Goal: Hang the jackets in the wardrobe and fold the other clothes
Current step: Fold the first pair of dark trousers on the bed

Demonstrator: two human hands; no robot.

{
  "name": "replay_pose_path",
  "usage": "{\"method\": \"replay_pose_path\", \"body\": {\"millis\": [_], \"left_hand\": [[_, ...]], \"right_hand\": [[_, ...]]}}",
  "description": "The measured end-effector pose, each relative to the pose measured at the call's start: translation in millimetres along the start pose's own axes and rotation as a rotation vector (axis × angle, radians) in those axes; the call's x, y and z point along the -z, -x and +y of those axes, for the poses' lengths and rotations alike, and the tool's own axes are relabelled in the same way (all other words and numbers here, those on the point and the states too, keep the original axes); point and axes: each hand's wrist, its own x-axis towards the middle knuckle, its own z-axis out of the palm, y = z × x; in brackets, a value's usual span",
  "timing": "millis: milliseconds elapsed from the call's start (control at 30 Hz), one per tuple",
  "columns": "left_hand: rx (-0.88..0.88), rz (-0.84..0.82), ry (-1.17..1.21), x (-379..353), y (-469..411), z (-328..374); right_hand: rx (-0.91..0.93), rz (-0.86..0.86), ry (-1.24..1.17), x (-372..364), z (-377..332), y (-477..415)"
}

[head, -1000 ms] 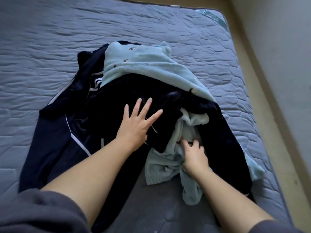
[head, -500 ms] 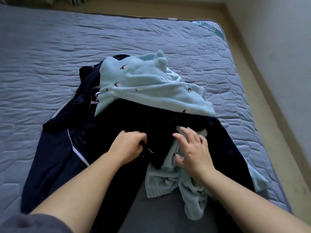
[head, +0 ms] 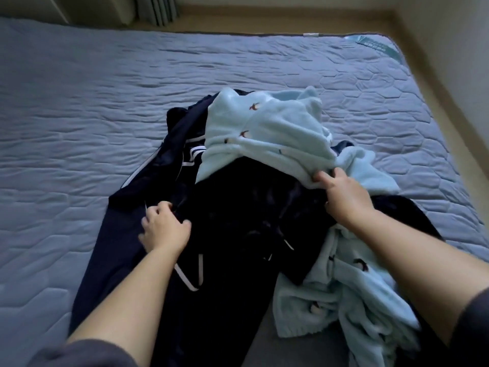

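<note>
While left grip (head: 164, 230) pinches dark garment (head: 238, 205) edge, right grip (head: 345, 198) pinches blue fleece (head: 267, 128) hem; mattress (head: 79, 107) spreads leftward.

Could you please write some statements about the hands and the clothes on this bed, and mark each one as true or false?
1. The right hand pinches the light blue fleece. True.
2. The left hand lies flat and open on the mattress. False: its fingers curl round an edge of the dark navy garment.
3. The light blue fleece lies partly on top of the dark navy garment. True.
4. The clothes are folded in a neat stack. False: they lie in a loose, crumpled pile.
5. The dark navy garment has white trim. True.
</note>
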Motion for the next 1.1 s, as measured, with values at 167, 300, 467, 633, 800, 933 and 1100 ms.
{"method": "replay_pose_path", "body": {"millis": [167, 300, 467, 633, 800, 933, 1100], "left_hand": [[0.329, -0.284, -0.154, -15.7, 1.7, -62.2], [0.278, -0.162, -0.321, -8.5, 0.8, -90.1], [-0.034, -0.182, -0.485, 8.1, 22.0, -112.8], [-0.119, -0.347, -0.352, 0.7, 96.8, -101.0], [-0.133, -0.37, -0.203, 5.7, 179.2, -88.4], [-0.145, -0.344, -0.045, 37.6, 232.3, -81.6], [-0.295, -0.363, -0.017, 82.6, 284.4, -66.3]], "right_hand": [[0.095, -0.055, 0.139, -20.3, -8.9, 8.9], [0.063, -0.115, 0.165, -28.3, -14.1, 14.8], [0.03, -0.228, 0.155, -29.6, -14.8, 31.7], [-0.005, -0.342, 0.118, -17.5, -33.2, 80.0], [-0.172, -0.382, -0.404, -24.7, -72.8, 154.9], [-0.314, -0.528, -0.745, -15.0, -111.3, 196.1], [-0.316, -0.737, -1.044, 24.9, -147.9, 226.8]]}}
